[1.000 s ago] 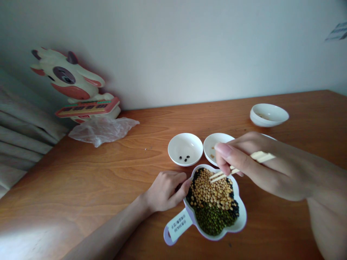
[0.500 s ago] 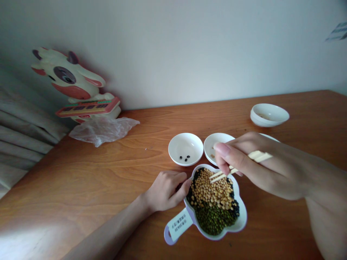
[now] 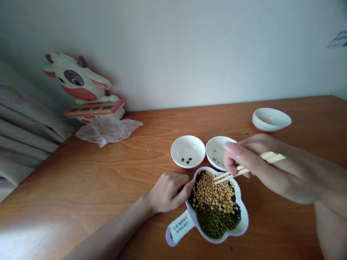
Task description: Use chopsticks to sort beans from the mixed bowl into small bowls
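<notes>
My left hand pinches the left rim of a scalloped white-and-lilac bowl whose labelled handle points toward me. Inside are yellow soybeans, green mung beans and black beans at the edges. My right hand is closed around a pair of pale chopsticks, their tips on the soybeans. I cannot make out a bean held between the tips. Behind the bowl, a small white bowl has several black beans in it; another white bowl, partly covered by my right hand, contains small tan pieces.
Farther back on the right stands a white bowl with something tan inside. A cow-shaped toy keyboard leans at the back left, with a crumpled clear plastic bag before it. A curtain hangs at the left of the wooden table.
My right hand has shifted slightly right, uncovering more of the second white bowl, while the chopstick tips stay among the soybeans. My left hand keeps its hold; the whole view has shifted a little.
</notes>
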Demonstrator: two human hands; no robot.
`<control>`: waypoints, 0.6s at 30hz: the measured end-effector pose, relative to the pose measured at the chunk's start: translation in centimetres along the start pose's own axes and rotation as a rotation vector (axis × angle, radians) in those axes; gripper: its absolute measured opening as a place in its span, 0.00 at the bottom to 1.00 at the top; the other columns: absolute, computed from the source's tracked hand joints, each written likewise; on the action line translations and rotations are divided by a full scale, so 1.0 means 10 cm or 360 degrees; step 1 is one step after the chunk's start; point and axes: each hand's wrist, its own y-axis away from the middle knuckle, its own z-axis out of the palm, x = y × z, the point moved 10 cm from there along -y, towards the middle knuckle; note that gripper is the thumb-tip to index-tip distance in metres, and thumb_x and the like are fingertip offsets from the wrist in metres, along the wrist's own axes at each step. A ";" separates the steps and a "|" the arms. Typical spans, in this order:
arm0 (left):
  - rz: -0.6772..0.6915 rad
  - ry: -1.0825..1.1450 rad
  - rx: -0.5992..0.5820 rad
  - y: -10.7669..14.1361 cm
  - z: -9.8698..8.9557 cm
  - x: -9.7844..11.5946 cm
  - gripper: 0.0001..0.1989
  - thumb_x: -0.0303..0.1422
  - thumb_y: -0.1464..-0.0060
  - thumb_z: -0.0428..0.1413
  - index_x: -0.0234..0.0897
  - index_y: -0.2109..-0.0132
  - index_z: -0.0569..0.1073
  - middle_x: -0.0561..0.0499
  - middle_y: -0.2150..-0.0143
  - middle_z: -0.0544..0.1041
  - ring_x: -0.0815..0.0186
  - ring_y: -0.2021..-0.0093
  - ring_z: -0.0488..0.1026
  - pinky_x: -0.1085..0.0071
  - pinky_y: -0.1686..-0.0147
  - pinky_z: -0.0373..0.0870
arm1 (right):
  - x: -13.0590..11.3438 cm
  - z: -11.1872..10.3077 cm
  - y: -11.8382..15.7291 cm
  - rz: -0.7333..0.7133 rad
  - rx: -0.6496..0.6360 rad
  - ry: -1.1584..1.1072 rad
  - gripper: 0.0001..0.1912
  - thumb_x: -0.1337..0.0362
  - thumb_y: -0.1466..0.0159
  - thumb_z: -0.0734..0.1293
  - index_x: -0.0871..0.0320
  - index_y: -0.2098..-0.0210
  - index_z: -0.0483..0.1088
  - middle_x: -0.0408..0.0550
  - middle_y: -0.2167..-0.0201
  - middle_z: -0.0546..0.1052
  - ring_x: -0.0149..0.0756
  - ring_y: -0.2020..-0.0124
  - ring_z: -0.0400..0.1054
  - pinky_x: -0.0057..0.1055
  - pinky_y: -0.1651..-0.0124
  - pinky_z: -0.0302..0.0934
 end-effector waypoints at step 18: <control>0.0048 0.0052 0.0008 -0.03 0.00 0.03 0.20 0.39 0.22 0.44 0.40 0.67 0.61 0.52 0.72 0.71 0.66 0.73 0.66 0.67 0.69 0.56 | 0.04 0.13 -0.02 0.0116 -0.0058 0.0010 0.30 0.43 0.20 0.57 0.54 0.69 0.73 0.43 0.75 0.73 0.37 0.72 0.68 0.37 0.65 0.55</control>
